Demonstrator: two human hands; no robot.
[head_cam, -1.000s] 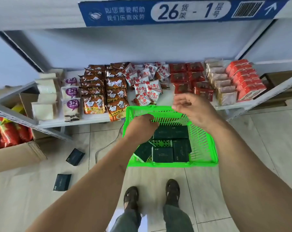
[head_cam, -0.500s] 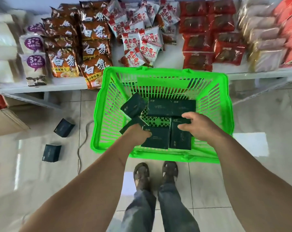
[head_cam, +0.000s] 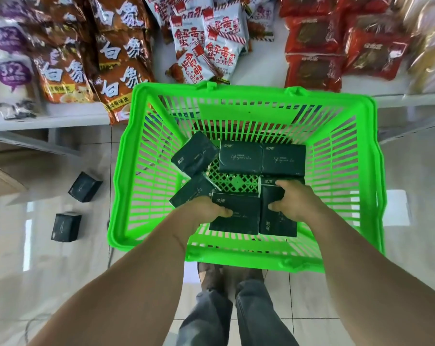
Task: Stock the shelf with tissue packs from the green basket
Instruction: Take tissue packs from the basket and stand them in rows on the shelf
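Both hands have dropped lower into the basket (head_cam: 361,171) since half a second ago, and my view has closed in on it. My left hand (head_cam: 206,211) has its grip curled on a near pack (head_cam: 236,216), thumb on top. My right hand (head_cam: 296,203) pinches the pack beside it (head_cam: 276,221). Packs are dark green, glossy, soft-cornered blocks; four more lie in the slotted plastic basket, one tilted at far left (head_cam: 194,156). Two packs (head_cam: 66,227) lie on the shiny tiled floor (head_cam: 61,283), left. Beyond the basket, the white shelf (head_cam: 61,118) carries crinkly noodle bags (head_cam: 61,73) and red packets (head_cam: 314,71).
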